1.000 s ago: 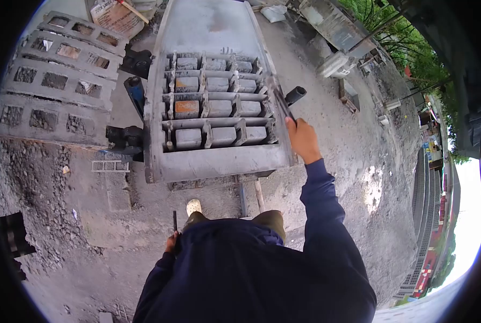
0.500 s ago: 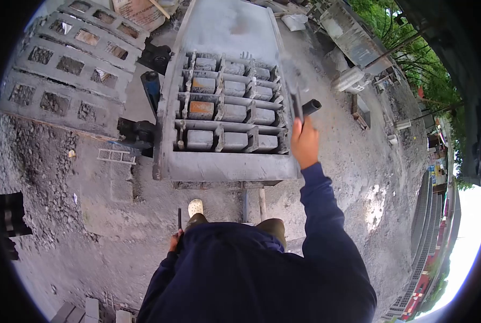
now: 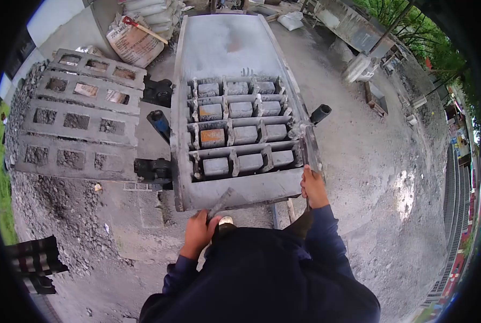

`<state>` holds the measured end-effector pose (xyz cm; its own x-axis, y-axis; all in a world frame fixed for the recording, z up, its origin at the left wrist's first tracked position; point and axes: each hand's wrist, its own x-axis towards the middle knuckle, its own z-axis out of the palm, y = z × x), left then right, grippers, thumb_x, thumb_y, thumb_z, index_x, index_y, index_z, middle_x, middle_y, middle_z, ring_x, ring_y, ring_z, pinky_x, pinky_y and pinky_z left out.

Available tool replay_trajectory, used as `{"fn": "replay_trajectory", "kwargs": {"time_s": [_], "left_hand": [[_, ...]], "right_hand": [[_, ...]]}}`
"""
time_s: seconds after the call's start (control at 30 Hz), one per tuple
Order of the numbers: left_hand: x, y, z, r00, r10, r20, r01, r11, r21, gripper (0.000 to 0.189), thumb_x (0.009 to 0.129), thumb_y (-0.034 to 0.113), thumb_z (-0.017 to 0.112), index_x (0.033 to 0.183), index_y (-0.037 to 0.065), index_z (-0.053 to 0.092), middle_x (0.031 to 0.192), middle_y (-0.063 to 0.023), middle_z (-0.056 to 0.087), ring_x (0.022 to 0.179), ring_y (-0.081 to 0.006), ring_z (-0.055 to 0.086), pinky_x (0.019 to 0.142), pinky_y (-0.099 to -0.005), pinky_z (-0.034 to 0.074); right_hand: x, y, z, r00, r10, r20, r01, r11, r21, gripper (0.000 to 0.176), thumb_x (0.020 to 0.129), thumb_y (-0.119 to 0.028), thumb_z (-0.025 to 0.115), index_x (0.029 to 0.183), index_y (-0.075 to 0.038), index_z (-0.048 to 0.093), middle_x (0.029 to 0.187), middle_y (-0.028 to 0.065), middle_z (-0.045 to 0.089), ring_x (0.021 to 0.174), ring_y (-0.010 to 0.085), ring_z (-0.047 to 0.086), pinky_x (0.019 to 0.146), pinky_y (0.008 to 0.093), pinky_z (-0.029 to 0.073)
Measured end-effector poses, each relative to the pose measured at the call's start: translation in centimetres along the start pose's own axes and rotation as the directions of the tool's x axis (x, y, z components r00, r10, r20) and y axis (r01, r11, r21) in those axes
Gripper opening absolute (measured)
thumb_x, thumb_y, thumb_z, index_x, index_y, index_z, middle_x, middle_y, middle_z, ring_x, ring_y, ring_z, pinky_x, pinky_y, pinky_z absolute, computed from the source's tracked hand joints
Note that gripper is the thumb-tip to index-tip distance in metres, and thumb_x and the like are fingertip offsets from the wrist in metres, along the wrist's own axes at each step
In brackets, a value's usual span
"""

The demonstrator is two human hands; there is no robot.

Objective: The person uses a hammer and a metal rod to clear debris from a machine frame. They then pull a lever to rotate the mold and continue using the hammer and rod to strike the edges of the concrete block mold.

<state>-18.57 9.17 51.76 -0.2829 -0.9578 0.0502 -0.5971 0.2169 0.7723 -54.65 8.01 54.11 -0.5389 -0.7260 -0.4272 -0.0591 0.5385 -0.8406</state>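
Observation:
My left hand [image 3: 198, 232] is closed around a flat grey scraper [image 3: 222, 200], whose blade overlaps the front edge of a steel block mould [image 3: 235, 191]. At the mould's right front side, my right hand [image 3: 314, 187] grips a long, narrow, dark tool [image 3: 305, 148] with a dusty pale edge, like a brush. It lies along the mould's right rim. Rows of rectangular cores divided by metal plates fill the mould, and two cores show orange patches, one of them this core [image 3: 212, 137]. Behind them slopes a smooth grey metal plate [image 3: 229, 43].
Hollow concrete blocks [image 3: 79, 142] stand in rows to the left. Pipe ends jut out on both sides, including a right one [image 3: 320, 112]. Sacks [image 3: 135, 43] and a red-handled tool [image 3: 143, 29] lie back left. Gravel [image 3: 62, 215] covers the left ground.
My right hand has drawn back toward me along the mould's right side with its tool. My left hand has come up from beside my body to the front edge, scraper raised. The view has shifted.

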Motion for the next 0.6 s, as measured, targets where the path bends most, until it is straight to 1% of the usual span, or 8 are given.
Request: {"fn": "replay_trajectory", "kwargs": {"time_s": [0.1, 0.13, 0.2, 0.23, 0.27, 0.37, 0.43, 0.6], "left_hand": [[4.6, -2.2, 2.8, 0.992, 0.093, -0.085, -0.076, 0.981, 0.177, 0.031, 0.078, 0.026, 0.072, 0.078, 0.000, 0.055, 0.080, -0.0170, 0.061, 0.075, -0.0373, 0.059, 0.065, -0.0455, 0.044], [5.0, -2.6, 3.6, 0.992, 0.083, -0.092, -0.064, 0.979, 0.195, 0.031, 0.078, 0.026, 0.072, 0.078, 0.000, 0.055, 0.080, -0.0170, 0.061, 0.075, -0.0373, 0.059, 0.065, -0.0455, 0.044], [6.5, -2.9, 4.8, 0.919, 0.390, -0.050, -0.360, 0.885, 0.296, 0.024, 0.074, 0.023, 0.072, 0.077, 0.005, 0.056, 0.087, -0.0122, 0.060, 0.085, -0.0320, 0.057, 0.074, -0.0425, 0.043], [6.5, -3.0, 5.1, 0.946, 0.324, 0.012, -0.306, 0.881, 0.361, 0.023, 0.073, 0.024, 0.072, 0.078, 0.007, 0.058, 0.087, -0.0091, 0.057, 0.087, -0.0282, 0.054, 0.077, -0.0404, 0.041], [6.5, -2.7, 5.1, 0.932, 0.362, -0.007, -0.332, 0.864, 0.379, 0.026, 0.073, 0.028, 0.072, 0.079, 0.007, 0.058, 0.084, -0.0095, 0.055, 0.085, -0.0290, 0.054, 0.077, -0.0411, 0.042], [6.3, -2.5, 4.7, 0.927, 0.366, -0.082, -0.323, 0.890, 0.323, 0.031, 0.079, 0.032, 0.071, 0.076, 0.006, 0.054, 0.081, -0.0111, 0.053, 0.081, -0.0305, 0.054, 0.072, -0.0412, 0.044], [6.5, -2.7, 4.9, 0.889, 0.422, -0.176, -0.366, 0.888, 0.279, 0.031, 0.081, 0.033, 0.070, 0.079, 0.006, 0.054, 0.080, -0.0111, 0.052, 0.079, -0.0318, 0.053, 0.072, -0.0412, 0.045], [6.1, -2.9, 4.9, 0.937, 0.325, -0.128, -0.300, 0.936, 0.182, 0.032, 0.085, 0.033, 0.068, 0.083, 0.005, 0.053, 0.083, -0.0121, 0.052, 0.083, -0.0322, 0.054, 0.075, -0.0415, 0.042]], "right_hand": [[-0.1, -2.9, -0.3, 0.999, -0.034, 0.003, 0.033, 0.999, 0.042, 0.046, 0.097, -0.048, 0.047, 0.074, -0.008, 0.045, 0.053, -0.0023, 0.037, 0.036, 0.0083, 0.036, 0.034, 0.0243, 0.029], [0.3, -3.8, -0.7, 0.981, -0.194, -0.008, 0.194, 0.981, -0.006, 0.045, 0.099, -0.046, 0.046, 0.074, -0.008, 0.045, 0.054, -0.0027, 0.037, 0.039, 0.0075, 0.036, 0.035, 0.0239, 0.029], [1.2, -7.7, -1.3, 0.881, -0.473, -0.023, 0.469, 0.877, -0.102, 0.042, 0.101, -0.042, 0.043, 0.074, -0.009, 0.045, 0.055, -0.0034, 0.037, 0.042, 0.0058, 0.036, 0.038, 0.0229, 0.029], [1.2, -9.9, -1.5, 0.812, -0.584, -0.013, 0.578, 0.806, -0.131, 0.041, 0.102, -0.041, 0.041, 0.074, -0.010, 0.044, 0.057, -0.0039, 0.038, 0.044, 0.0050, 0.035, 0.040, 0.0224, 0.028], [1.6, -11.6, -2.1, 0.791, -0.612, -0.020, 0.594, 0.775, -0.216, 0.044, 0.102, -0.036, 0.040, 0.076, -0.001, 0.048, 0.059, 0.0074, 0.045, 0.054, 0.0162, 0.043, 0.050, 0.0344, 0.035], [1.9, -15.5, -0.5, 0.832, -0.541, -0.122, 0.554, 0.821, 0.135, 0.034, 0.102, -0.032, 0.041, 0.079, -0.008, 0.045, 0.060, -0.0010, 0.041, 0.053, 0.0068, 0.039, 0.047, 0.0234, 0.030], [3.0, -15.7, 1.1, 0.653, -0.758, -0.014, 0.754, 0.648, 0.111, 0.038, 0.102, -0.035, 0.041, 0.074, -0.010, 0.043, 0.057, -0.0015, 0.037, 0.047, 0.0067, 0.034, 0.043, 0.0236, 0.027], [6.7, -8.8, 6.7, 0.845, -0.513, 0.151, 0.411, 0.803, 0.431, 0.041, 0.103, -0.040, 0.036, 0.075, -0.011, 0.041, 0.059, -0.0019, 0.037, 0.042, 0.0083, 0.034, 0.035, 0.0253, 0.028]]}}
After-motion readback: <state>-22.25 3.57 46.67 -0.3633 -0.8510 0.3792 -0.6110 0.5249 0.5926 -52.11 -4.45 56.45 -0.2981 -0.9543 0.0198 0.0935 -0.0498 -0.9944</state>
